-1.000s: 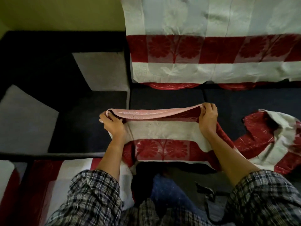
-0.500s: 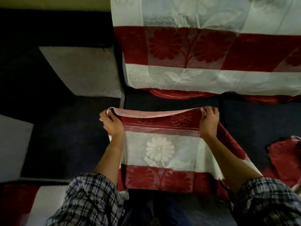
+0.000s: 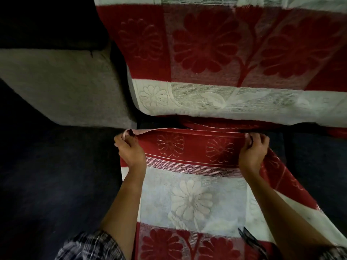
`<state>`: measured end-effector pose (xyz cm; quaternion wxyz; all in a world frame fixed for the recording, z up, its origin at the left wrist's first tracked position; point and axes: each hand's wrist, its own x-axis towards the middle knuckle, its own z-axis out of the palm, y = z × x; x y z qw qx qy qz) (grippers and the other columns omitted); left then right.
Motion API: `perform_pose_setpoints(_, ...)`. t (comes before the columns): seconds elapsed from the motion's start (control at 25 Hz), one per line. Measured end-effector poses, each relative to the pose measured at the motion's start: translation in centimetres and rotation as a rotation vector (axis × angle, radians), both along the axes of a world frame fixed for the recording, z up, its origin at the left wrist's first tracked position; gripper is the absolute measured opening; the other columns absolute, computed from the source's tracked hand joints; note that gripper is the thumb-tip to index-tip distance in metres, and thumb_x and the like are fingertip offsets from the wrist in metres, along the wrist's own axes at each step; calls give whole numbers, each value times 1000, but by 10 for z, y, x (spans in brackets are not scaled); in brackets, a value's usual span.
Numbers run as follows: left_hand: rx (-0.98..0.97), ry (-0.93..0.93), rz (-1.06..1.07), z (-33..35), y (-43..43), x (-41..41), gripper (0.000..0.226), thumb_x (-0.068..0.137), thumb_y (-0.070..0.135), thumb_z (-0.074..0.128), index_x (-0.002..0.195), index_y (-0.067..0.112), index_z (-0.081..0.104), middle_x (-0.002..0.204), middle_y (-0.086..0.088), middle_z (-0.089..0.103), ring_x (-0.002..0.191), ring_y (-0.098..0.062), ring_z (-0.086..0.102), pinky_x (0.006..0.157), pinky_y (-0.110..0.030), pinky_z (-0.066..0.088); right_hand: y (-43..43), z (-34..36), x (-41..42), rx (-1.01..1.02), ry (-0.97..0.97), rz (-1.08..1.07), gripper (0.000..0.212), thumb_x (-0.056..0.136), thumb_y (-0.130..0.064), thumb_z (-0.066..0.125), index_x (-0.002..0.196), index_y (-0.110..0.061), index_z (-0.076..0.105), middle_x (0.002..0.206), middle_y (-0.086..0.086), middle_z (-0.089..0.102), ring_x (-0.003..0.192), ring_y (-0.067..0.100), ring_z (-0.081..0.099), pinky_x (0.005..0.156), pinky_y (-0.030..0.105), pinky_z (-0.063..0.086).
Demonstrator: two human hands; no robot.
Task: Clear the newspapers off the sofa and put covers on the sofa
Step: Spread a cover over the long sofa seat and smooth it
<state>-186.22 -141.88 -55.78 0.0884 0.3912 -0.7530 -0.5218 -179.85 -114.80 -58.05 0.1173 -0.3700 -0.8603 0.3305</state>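
A red and white flowered seat cover [image 3: 191, 196] lies stretched over the dark sofa seat [image 3: 56, 175] in front of me. My left hand [image 3: 129, 149] grips the cover's far left corner. My right hand [image 3: 253, 149] grips its far right corner. The far edge sits close to the gap under the backrest. A matching cover [image 3: 225, 62] hangs over the backrest. No newspapers are visible.
A grey cushion panel [image 3: 63, 87] of the corner section sits at the left, beside dark upholstery. The cover's right side trails off over the dark seat [image 3: 315, 166] at the right. My checked sleeves show at the bottom.
Both hands have pushed the cover's far edge forward toward the backrest, spreading it flat over the seat. My view has moved closer to the sofa back.
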Motion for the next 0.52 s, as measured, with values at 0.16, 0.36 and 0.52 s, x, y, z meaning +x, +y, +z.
perform_pose_setpoints(0.16, -27, -7, -14, -23, -3, -32, 23, 99, 11, 36, 114, 0, 48, 98, -17, 60, 82, -20, 55, 74, -31, 46, 6, -19, -31, 54, 31, 30, 23, 98, -10, 43, 104, 6, 60, 119, 25, 46, 100, 34, 51, 85, 24, 33)
perform_pose_setpoints(0.36, -44, -56, -143, -45, -4, -44, 31, 98, 12, 42, 127, 1, 42, 122, -19, 56, 110, -27, 57, 78, -16, 39, 1, -34, -55, 51, 25, 128, 23, 97, -10, 46, 110, 2, 61, 130, 22, 43, 116, 31, 47, 97, 20, 29)
perform_pose_setpoints(0.52, -137, 19, -399, -58, 3, -29, 47, 92, 7, 53, 134, 7, 32, 114, -19, 64, 95, -16, 62, 71, -4, 43, 0, -48, -50, 138, -90, 213, 27, 93, -3, 50, 119, 0, 57, 135, 20, 41, 122, 33, 42, 102, 36, 38)
